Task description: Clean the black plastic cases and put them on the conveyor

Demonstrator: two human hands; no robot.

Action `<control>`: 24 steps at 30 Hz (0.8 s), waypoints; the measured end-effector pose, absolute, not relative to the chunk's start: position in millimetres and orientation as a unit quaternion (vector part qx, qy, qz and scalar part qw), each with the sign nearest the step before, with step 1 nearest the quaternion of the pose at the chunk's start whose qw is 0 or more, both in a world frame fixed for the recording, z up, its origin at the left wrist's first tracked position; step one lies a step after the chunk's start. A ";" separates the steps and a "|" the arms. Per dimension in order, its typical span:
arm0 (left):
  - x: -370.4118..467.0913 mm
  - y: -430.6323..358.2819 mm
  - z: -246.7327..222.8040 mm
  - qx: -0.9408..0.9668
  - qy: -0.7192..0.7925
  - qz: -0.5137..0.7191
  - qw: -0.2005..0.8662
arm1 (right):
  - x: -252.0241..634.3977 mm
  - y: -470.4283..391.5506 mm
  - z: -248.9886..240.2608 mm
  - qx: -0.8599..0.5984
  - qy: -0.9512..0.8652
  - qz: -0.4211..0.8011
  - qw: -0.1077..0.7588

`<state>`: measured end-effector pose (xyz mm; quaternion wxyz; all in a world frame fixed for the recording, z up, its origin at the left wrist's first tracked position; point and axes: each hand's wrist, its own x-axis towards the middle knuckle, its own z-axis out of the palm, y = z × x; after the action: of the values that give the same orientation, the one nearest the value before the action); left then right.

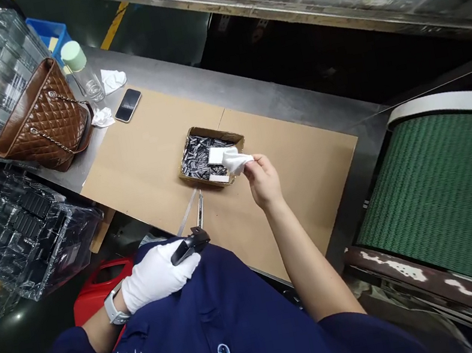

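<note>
"Two grips to log. Right hand?"

"Bare, pinched on crumpled white cloth, at right side of open carton of small dark pieces. On cardboard sheet, over worktop."

"Left hand?"

"Gloved, clamped on black handheld tool, against shirt, near slim metal tool."

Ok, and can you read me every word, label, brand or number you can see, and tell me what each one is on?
"科技", as best I can tell: white stitching on the navy shirt.
Larger stitched characters beside it: not clear enough to read.
Pale printed label on the clear-wrapped stack: too small and blurred.
</note>
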<state>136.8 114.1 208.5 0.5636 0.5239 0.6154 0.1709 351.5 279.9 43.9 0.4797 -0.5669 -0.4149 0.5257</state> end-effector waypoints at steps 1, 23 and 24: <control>137.3 113.4 208.4 0.529 0.616 0.170 0.558 | 351.6 277.0 44.2 -0.563 -0.402 0.537 0.483; 153.5 93.7 197.9 0.608 0.574 0.140 0.531 | 310.6 149.6 159.5 -0.209 -0.673 0.599 0.380; 153.9 92.7 197.9 0.613 0.568 0.133 0.534 | 312.4 150.1 160.8 -0.203 -0.673 0.610 0.367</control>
<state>153.9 92.7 197.9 0.5335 0.6128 0.5677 0.1325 312.4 150.1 160.8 0.3668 -0.2027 -0.6727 0.6098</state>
